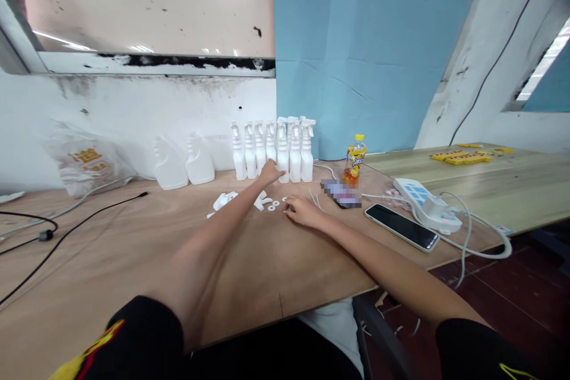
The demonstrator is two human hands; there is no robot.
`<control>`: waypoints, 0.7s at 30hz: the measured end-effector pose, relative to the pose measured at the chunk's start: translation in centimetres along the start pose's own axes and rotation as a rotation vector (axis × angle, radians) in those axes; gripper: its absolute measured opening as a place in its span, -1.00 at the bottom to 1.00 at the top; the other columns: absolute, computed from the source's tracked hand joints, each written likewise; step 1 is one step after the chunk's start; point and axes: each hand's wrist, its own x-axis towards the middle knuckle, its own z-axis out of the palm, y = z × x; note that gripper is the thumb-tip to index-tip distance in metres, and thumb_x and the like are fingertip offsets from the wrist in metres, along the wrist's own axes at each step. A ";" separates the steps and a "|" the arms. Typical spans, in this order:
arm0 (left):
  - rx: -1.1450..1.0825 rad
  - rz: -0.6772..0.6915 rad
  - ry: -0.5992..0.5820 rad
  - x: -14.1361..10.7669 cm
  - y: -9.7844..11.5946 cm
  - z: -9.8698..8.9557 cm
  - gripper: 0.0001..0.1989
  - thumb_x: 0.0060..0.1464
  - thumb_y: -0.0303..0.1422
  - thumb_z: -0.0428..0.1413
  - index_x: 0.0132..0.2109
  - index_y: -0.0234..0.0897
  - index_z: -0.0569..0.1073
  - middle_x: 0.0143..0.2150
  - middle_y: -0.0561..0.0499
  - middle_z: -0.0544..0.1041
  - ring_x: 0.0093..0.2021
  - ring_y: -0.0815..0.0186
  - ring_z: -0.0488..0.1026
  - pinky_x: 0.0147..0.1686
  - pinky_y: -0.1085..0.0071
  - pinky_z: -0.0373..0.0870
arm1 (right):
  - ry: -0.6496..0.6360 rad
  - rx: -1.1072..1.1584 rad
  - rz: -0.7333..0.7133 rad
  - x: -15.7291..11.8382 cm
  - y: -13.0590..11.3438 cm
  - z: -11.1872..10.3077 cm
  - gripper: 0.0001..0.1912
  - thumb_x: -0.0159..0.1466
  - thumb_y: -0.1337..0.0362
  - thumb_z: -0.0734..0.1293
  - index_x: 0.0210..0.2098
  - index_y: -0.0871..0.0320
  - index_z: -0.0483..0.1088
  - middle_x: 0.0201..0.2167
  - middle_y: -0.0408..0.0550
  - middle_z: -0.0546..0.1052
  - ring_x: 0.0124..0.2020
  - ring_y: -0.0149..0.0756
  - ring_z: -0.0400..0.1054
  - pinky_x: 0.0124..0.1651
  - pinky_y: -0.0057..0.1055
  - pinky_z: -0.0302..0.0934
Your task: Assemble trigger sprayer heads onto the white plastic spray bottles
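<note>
My left hand (269,174) reaches across the table to the row of white spray bottles, its thumb held apart from the fingers. It is in front of the lower part of a white spray bottle (282,145); whether it touches the bottle I cannot tell. My right hand (303,211) rests low over the table with its fingers curled together, and what is in them, if anything, is hidden. Small white rings (272,208) lie just left of its fingertips. Loose white trigger parts (262,200) lie beside my left forearm, and more white pieces (224,200) lie past it.
Two white bottles without triggers (199,163) stand at the wall, near a plastic bag (89,160). To the right are a drink bottle (355,157), a blurred flat item (341,193), a phone (401,225) and a power strip (427,205) with cables. A black cable (80,225) crosses the left side.
</note>
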 end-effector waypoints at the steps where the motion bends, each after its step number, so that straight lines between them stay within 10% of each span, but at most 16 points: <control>1: 0.025 0.053 -0.031 -0.8 -0.5 -1.0 -0.57 0.06 -0.22 0.24 0.02 -0.36 0.40 -0.01 -0.21 0.52 -0.02 0.11 0.49 -0.04 0.31 0.36 | 0.006 0.012 0.006 0.0 0.0 0.0 -0.86 0.22 0.48 0.32 -0.26 0.20 0.50 -0.26 0.00 0.53 -0.21 -0.24 0.40 -0.10 -0.38 0.22; 11: 0.297 0.262 -0.218 -8.2 -6.8 -5.3 -0.70 -0.03 -0.14 0.21 -0.23 -0.25 0.53 -0.11 -0.18 0.59 0.09 -0.08 0.41 0.09 0.14 0.28 | 0.007 0.067 0.122 -0.3 0.0 -0.1 -0.93 0.24 0.43 0.34 -0.30 0.24 0.49 -0.24 0.04 0.44 -0.23 -0.24 0.36 -0.09 -0.35 0.18; 21: 0.299 0.462 -0.223 -9.6 -5.1 -6.1 -0.70 0.15 -0.28 0.05 -0.03 -0.31 0.48 -0.02 -0.14 0.54 0.02 0.10 0.45 0.04 0.25 0.31 | -0.032 0.170 0.148 -0.3 0.1 -0.4 -0.94 0.21 0.43 0.31 -0.32 0.18 0.35 -0.43 -0.16 0.44 -0.38 -0.34 0.32 -0.31 -0.47 0.09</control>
